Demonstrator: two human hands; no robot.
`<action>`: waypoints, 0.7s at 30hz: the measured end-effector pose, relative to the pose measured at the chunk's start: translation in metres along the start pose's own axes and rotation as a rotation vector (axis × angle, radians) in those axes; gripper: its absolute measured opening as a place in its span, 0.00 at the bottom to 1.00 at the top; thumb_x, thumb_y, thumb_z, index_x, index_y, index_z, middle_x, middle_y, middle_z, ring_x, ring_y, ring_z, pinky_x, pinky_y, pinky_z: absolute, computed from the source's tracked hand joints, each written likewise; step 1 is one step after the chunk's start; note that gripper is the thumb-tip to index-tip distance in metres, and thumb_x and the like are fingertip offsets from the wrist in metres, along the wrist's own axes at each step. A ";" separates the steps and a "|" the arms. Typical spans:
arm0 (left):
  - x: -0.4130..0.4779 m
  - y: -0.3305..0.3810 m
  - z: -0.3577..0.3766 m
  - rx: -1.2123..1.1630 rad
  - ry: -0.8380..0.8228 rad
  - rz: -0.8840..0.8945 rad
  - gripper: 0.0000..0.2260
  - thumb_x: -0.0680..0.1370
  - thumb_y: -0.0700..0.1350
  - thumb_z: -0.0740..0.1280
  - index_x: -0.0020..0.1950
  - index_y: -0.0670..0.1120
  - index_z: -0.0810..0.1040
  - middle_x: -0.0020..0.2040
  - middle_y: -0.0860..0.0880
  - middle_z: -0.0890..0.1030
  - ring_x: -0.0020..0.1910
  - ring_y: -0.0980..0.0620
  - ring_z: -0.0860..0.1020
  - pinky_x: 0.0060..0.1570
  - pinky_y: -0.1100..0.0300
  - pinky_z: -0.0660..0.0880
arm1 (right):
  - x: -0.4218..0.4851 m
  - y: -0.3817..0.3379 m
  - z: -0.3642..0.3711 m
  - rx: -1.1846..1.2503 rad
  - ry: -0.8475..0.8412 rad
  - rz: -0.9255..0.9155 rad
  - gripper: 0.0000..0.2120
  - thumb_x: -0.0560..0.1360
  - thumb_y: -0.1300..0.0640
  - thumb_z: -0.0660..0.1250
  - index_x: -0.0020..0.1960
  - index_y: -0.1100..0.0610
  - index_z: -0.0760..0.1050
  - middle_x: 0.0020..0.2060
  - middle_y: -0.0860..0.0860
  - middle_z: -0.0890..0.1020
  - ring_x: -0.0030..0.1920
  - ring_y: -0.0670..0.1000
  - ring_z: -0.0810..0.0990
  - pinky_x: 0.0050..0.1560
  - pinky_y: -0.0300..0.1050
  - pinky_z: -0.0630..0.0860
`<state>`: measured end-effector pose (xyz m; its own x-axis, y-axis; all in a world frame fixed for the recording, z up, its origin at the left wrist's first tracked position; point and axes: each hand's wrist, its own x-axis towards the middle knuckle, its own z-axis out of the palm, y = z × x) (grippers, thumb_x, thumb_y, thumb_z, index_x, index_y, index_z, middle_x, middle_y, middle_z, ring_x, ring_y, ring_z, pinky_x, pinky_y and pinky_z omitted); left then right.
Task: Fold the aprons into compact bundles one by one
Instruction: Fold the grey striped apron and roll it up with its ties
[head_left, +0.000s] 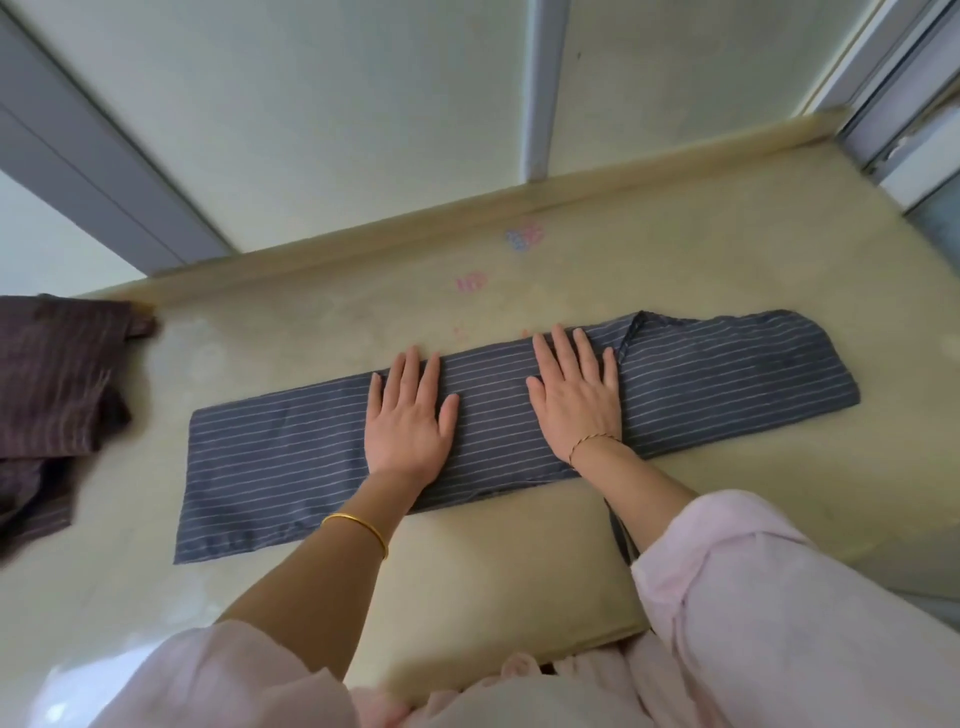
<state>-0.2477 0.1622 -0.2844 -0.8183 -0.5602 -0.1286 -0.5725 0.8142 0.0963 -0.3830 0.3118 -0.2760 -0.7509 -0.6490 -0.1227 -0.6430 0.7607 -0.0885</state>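
Striped blue apron (291, 457), folded into a long strip, is pressed flat by the left hand (408, 423) and right hand (576, 402), fingers spread. Layers could be skewed if the loose strap (621, 535) gets dragged along.

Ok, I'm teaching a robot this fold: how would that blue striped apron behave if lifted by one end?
The blue striped apron is probably floppy: it lies flat in a long folded strip under both hands, left hand and right hand. Lifted by one end, the layers would likely sag and unfold. It looks thin, so probably light, and its strap would likely dangle.
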 end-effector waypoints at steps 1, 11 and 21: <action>-0.003 -0.014 -0.001 -0.011 0.005 -0.047 0.28 0.79 0.60 0.37 0.78 0.52 0.44 0.79 0.49 0.44 0.77 0.52 0.41 0.75 0.53 0.38 | 0.000 -0.001 0.001 -0.004 0.001 -0.006 0.26 0.81 0.44 0.43 0.78 0.49 0.45 0.77 0.49 0.49 0.77 0.53 0.47 0.75 0.59 0.44; -0.045 -0.129 -0.017 -0.082 0.066 -0.504 0.25 0.82 0.56 0.45 0.78 0.51 0.51 0.79 0.45 0.46 0.77 0.47 0.43 0.75 0.48 0.41 | -0.010 -0.065 -0.029 -0.101 0.066 -0.233 0.34 0.76 0.69 0.57 0.77 0.60 0.45 0.77 0.57 0.45 0.77 0.57 0.44 0.76 0.56 0.46; -0.055 -0.145 -0.047 -0.290 0.133 -0.871 0.27 0.79 0.53 0.63 0.72 0.43 0.58 0.67 0.40 0.66 0.65 0.39 0.65 0.61 0.46 0.67 | -0.050 -0.129 0.018 -0.078 -0.086 -0.381 0.34 0.79 0.38 0.44 0.78 0.56 0.44 0.77 0.54 0.46 0.77 0.56 0.44 0.74 0.63 0.44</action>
<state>-0.1219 0.0674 -0.2445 -0.0817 -0.9840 -0.1586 -0.9638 0.0375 0.2642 -0.2596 0.2466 -0.2759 -0.4432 -0.8784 -0.1788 -0.8850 0.4605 -0.0684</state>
